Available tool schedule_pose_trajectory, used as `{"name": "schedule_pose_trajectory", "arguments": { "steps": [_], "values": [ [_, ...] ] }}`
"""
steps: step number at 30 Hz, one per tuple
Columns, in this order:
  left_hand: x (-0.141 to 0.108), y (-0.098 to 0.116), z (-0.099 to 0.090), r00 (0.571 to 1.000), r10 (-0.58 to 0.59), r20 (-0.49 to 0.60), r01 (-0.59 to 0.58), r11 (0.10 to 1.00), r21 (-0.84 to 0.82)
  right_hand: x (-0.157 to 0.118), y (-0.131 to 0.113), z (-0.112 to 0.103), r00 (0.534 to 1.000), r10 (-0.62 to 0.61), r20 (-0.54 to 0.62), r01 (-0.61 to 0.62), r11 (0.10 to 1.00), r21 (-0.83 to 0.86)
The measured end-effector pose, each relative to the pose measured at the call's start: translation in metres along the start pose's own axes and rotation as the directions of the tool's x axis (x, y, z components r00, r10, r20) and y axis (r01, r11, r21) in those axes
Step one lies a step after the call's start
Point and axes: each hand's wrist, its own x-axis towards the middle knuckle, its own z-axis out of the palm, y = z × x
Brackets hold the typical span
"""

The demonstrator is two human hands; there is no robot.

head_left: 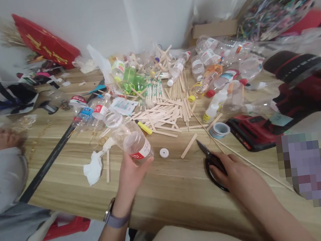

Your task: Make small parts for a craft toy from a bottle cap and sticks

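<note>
A loose heap of pale, flat wooden sticks (162,114) spreads on the wood-grain counter (168,193). Nearer and right, the right hand (235,170) wraps black-handled metal scissors (211,161), tip outward, seemingly for control. Nearer and left, the left hand (131,172) pinches a clear, red-and-white-labelled plastic bottle piece (137,148) around its wall, probably to steady it. A white round disc (164,153) lies nearer than the heap.

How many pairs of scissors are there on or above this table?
1 that I can make out: the black-handled scissors in the right hand. A blue item among the clutter at back left is too blurred to tell, and others may be hidden there.
</note>
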Motion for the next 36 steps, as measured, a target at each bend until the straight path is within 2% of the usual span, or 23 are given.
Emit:
{"name": "schedule_pose_trajectory", "arguments": {
  "steps": [2,6,7,9,10,12,13,14,15,16,17,18,21,23,26,28,30,31,34,36],
  "values": [
    [0.002,0.003,0.003,1.0,-0.006,0.001,0.006,0.999,0.035,0.0,0.001,0.0,1.0,-0.003,-0.006,0.003,1.0,-0.002],
    [0.003,0.005,0.007,0.997,-0.023,0.071,0.018,0.997,0.07,-0.001,0.002,-0.001,0.996,-0.055,-0.076,0.06,0.996,0.065],
    [0.0,0.004,0.006,0.999,-0.002,0.046,-0.002,0.996,0.085,-0.001,0.002,-0.002,0.993,-0.08,-0.092,0.089,0.991,0.096],
    [-0.011,0.003,0.002,0.992,0.09,-0.089,-0.07,0.977,0.201,-0.002,0.001,-0.005,0.986,-0.12,-0.114,0.136,0.98,0.146],
    [-0.018,0.003,0.0,0.973,0.163,-0.165,-0.112,0.953,0.282,-0.002,0.001,-0.006,0.983,-0.133,-0.123,0.152,0.975,0.163],
    [-0.036,0.004,-0.003,0.908,0.315,-0.276,-0.184,0.892,0.413,0.0,0.0,-0.008,0.98,-0.141,-0.144,0.166,0.969,0.181],
    [-0.044,0.006,-0.002,0.898,0.352,-0.265,-0.215,0.874,0.435,0.001,-0.001,-0.009,0.977,-0.14,-0.157,0.169,0.968,0.187],
    [-0.051,0.008,0.001,0.912,0.377,-0.159,-0.277,0.855,0.439,0.002,-0.002,-0.01,0.976,-0.141,-0.168,0.174,0.965,0.198],
    [-0.056,0.01,0.007,0.921,0.39,0.002,-0.353,0.831,0.43,0.003,-0.003,-0.01,0.974,-0.149,-0.171,0.184,0.96,0.211],
    [-0.058,0.012,0.014,0.906,0.389,0.165,-0.422,0.811,0.406,0.004,-0.003,-0.009,0.972,-0.162,-0.167,0.198,0.954,0.224],
    [-0.058,0.014,0.023,0.888,0.371,0.272,-0.454,0.797,0.398,0.005,-0.004,-0.009,0.971,-0.18,-0.156,0.214,0.947,0.24],
    [-0.055,0.015,0.032,0.887,0.334,0.32,-0.448,0.793,0.413,0.005,-0.005,-0.009,0.97,-0.199,-0.141,0.229,0.939,0.256],
    [-0.04,0.013,0.059,0.926,0.246,0.287,-0.365,0.782,0.506,0.004,-0.005,-0.009,0.965,-0.233,-0.117,0.258,0.915,0.309],
    [-0.031,0.012,0.07,0.93,0.212,0.301,-0.35,0.758,0.55,0.002,-0.005,-0.009,0.963,-0.241,-0.117,0.267,0.9,0.345],
    [-0.028,0.013,0.075,0.916,0.183,0.356,-0.37,0.726,0.579,0.0,-0.007,-0.01,0.972,-0.211,-0.103,0.235,0.876,0.421],
    [-0.032,0.016,0.075,0.898,0.172,0.405,-0.397,0.712,0.58,0.002,-0.012,-0.011,0.989,-0.127,-0.081,0.15,0.853,0.499],
    [-0.038,0.021,0.074,0.864,0.172,0.473,-0.448,0.691,0.567,0.004,-0.021,-0.013,0.999,-0.021,-0.037,0.039,0.786,0.617],
    [-0.041,0.024,0.074,0.842,0.18,0.509,-0.48,0.682,0.552,0.006,-0.025,-0.014,1.0,0.023,0.006,-0.02,0.722,0.692],
    [-0.049,0.031,0.074,0.767,0.252,0.59,-0.574,0.678,0.458,0.011,-0.037,-0.018,0.975,0.03,0.218,-0.21,0.425,0.881],
    [-0.051,0.035,0.074,0.734,0.294,0.612,-0.604,0.694,0.391,0.013,-0.041,-0.02,0.955,-0.001,0.297,-0.286,0.268,0.92]
  ]
}}
